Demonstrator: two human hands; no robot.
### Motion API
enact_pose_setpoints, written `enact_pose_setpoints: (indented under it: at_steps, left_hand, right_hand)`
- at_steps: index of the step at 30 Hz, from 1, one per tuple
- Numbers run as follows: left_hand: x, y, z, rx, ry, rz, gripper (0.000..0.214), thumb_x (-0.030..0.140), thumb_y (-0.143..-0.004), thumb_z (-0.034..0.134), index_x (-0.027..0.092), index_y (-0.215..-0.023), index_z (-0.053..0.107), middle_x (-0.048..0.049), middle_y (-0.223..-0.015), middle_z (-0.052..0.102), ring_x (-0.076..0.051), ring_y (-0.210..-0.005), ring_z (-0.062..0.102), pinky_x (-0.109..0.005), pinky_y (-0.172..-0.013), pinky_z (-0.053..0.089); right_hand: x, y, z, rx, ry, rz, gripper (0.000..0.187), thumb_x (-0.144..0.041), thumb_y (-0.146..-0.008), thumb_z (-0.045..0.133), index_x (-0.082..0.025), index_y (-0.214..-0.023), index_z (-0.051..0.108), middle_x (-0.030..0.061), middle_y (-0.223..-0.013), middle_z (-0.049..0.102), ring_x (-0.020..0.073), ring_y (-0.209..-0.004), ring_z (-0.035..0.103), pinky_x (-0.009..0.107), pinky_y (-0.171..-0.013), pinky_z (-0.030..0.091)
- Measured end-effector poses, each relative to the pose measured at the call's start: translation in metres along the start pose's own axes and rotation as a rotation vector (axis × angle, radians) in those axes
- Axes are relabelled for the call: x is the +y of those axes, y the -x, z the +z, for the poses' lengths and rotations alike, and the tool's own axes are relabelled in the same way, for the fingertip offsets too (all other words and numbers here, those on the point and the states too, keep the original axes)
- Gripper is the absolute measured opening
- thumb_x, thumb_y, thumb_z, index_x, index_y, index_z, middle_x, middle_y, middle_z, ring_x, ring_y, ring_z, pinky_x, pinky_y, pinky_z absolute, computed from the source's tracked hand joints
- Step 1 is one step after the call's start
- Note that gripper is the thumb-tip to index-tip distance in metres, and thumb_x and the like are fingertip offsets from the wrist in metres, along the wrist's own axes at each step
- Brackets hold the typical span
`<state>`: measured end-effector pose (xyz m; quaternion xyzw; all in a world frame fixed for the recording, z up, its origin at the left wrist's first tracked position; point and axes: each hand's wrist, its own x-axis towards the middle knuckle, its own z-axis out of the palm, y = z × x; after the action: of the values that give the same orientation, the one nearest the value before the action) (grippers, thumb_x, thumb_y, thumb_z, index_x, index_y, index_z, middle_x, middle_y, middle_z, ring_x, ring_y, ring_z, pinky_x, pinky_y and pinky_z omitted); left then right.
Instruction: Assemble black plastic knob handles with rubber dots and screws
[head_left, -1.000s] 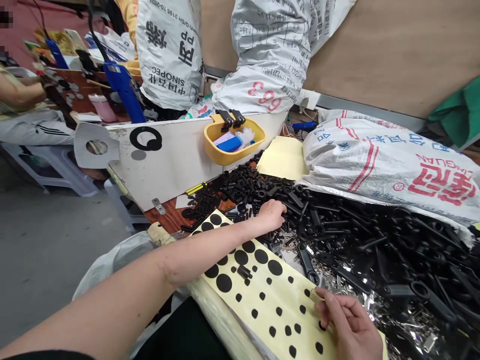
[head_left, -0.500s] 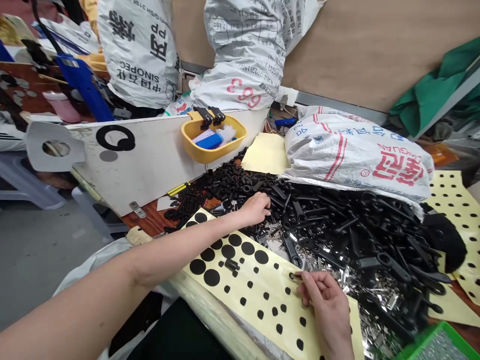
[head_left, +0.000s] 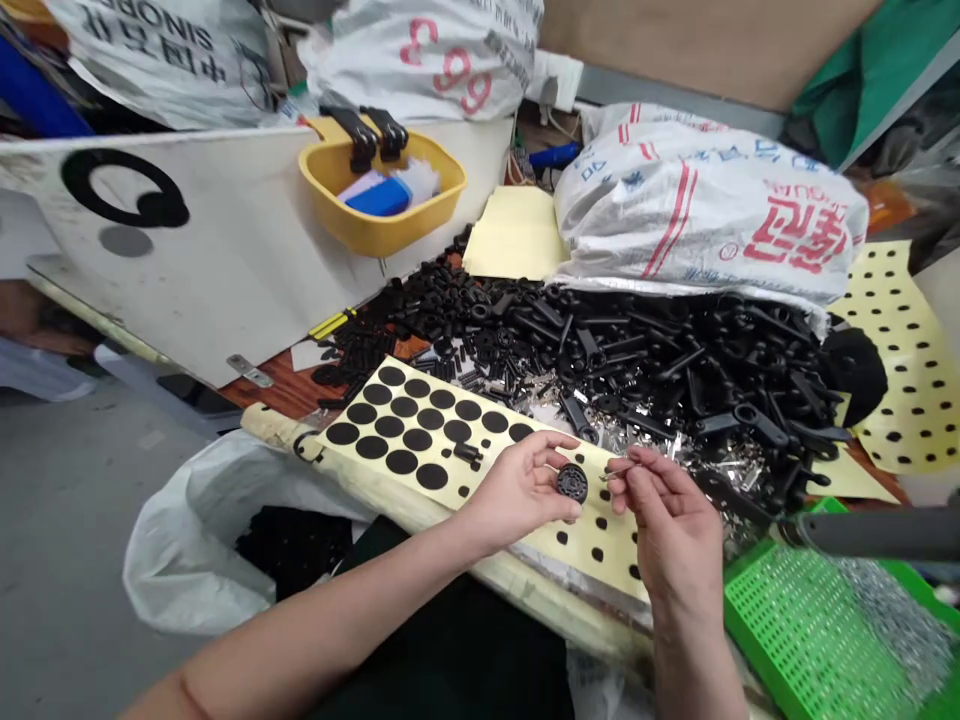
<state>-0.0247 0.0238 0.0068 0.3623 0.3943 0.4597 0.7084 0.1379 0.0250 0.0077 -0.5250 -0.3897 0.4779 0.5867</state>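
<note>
Bench (head_left: 289,393) heaped with black parts (head_left: 645,355), green basket (head_left: 799,597) near; left hand (head_left: 519,490) pinches disc (head_left: 572,484), right hand (head_left: 673,510) metal piece (head_left: 615,472).

Bright, even light, glints on metal pieces (head_left: 739,462), soft stretched edges.

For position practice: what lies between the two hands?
Head view: a round black part in the left hand, a thin shiny piece in the right hand, dotted sheet beneath.
</note>
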Motion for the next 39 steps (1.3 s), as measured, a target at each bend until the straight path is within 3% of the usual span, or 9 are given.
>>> enact_pose_setpoints:
  at_steps: [3, 8, 17, 22, 27, 32, 39]
  left_hand:
    - [-0.02, 0.006, 0.004, -0.035, 0.068, -0.045, 0.044, 0.006, -0.058, 0.075, 0.011, -0.099, 0.061, -0.0019, -0.079, 0.063, -0.012, -0.071, 0.062, -0.026, -0.067, 0.053]
    - [-0.035, 0.008, 0.003, -0.031, 0.163, -0.069, 0.041, 0.001, -0.054, 0.075, 0.013, -0.09, 0.057, -0.0005, -0.079, 0.064, -0.015, -0.071, 0.064, -0.031, -0.067, 0.056]
    - [-0.033, 0.008, 0.001, -0.029, 0.223, -0.113, 0.045, 0.0, -0.057, 0.075, 0.01, -0.099, 0.065, -0.005, -0.086, 0.071, -0.016, -0.079, 0.069, -0.03, -0.078, 0.056]
    - [-0.037, 0.008, -0.007, -0.129, 0.248, -0.091, 0.045, 0.017, -0.071, 0.075, 0.01, -0.114, 0.065, -0.0111, -0.098, 0.073, -0.02, -0.085, 0.07, -0.036, -0.085, 0.055]
    - [-0.039, 0.006, -0.01, -0.164, 0.26, -0.063, 0.036, 0.023, -0.074, 0.074, 0.011, -0.107, 0.067, -0.0112, -0.098, 0.071, -0.02, -0.081, 0.071, -0.035, -0.079, 0.056]
    - [-0.037, 0.006, -0.011, -0.175, 0.264, -0.06, 0.032, 0.021, -0.072, 0.076, 0.013, -0.101, 0.063, -0.0078, -0.091, 0.07, -0.02, -0.072, 0.072, -0.038, -0.079, 0.055]
    - [-0.038, 0.006, -0.013, -0.166, 0.268, -0.081, 0.04, 0.024, -0.073, 0.076, 0.012, -0.109, 0.064, -0.0084, -0.091, 0.069, -0.017, -0.071, 0.07, -0.032, -0.075, 0.054]
  right_hand:
    - [0.002, 0.015, -0.002, -0.033, 0.025, 0.043, 0.035, -0.03, -0.066, 0.08, -0.017, -0.096, 0.068, 0.0067, -0.081, 0.073, 0.0122, -0.061, 0.064, 0.025, -0.056, 0.055]
    - [0.016, 0.031, -0.006, 0.019, 0.066, 0.076, 0.035, -0.03, -0.068, 0.079, -0.015, -0.097, 0.067, 0.0101, -0.086, 0.074, 0.0161, -0.064, 0.068, 0.031, -0.058, 0.059]
    - [0.025, 0.04, -0.008, 0.099, 0.058, 0.071, 0.032, -0.028, -0.066, 0.081, -0.013, -0.092, 0.067, 0.0093, -0.081, 0.075, 0.0156, -0.058, 0.069, 0.029, -0.056, 0.058]
    - [0.026, 0.038, -0.009, 0.104, 0.035, 0.066, 0.032, -0.028, -0.065, 0.081, -0.013, -0.089, 0.067, 0.0089, -0.078, 0.074, 0.0149, -0.056, 0.067, 0.027, -0.053, 0.057]
    - [0.023, 0.039, -0.006, 0.108, 0.017, 0.037, 0.028, -0.028, -0.066, 0.08, -0.014, -0.087, 0.067, 0.0083, -0.075, 0.074, 0.0152, -0.054, 0.066, 0.026, -0.05, 0.055]
    - [0.018, 0.042, -0.009, 0.07, 0.038, -0.005, 0.025, -0.028, -0.069, 0.078, -0.016, -0.09, 0.069, 0.007, -0.079, 0.074, 0.0147, -0.064, 0.068, 0.028, -0.062, 0.057]
    - [0.012, 0.045, -0.013, 0.064, 0.158, -0.073, 0.025, -0.022, -0.069, 0.078, -0.017, -0.093, 0.07, 0.007, -0.08, 0.074, 0.0149, -0.056, 0.068, 0.029, -0.057, 0.058]
